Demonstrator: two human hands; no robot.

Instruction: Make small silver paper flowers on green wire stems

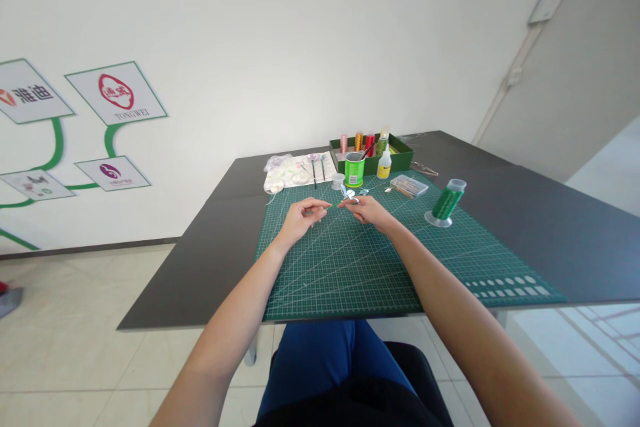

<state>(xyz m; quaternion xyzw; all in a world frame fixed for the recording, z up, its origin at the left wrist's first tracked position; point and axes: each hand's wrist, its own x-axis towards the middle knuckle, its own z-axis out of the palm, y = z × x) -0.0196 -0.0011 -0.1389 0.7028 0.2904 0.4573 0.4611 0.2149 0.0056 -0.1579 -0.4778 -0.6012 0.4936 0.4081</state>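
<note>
Over the green cutting mat (345, 267), my left hand (303, 216) is closed in a pinch on one end of a thin green strand (335, 205). My right hand (370, 209) has its fingertips pinched at the strand's other end, a short gap from the left. Shiny silver loops, which look like scissor handles (349, 194), show right at the right fingers; whether the hand grips them I cannot tell. To the right, a spool of green thread (447, 203) stands tilted in view on its clear base.
Behind the hands are a green can (355, 170), a glue bottle (384, 164), a small white tub (338, 181) and a clear case (409, 185). A green box (401, 161) holds several thread spools. Brushes lie on a white cloth (280, 177); tweezers (425, 169) lie back right.
</note>
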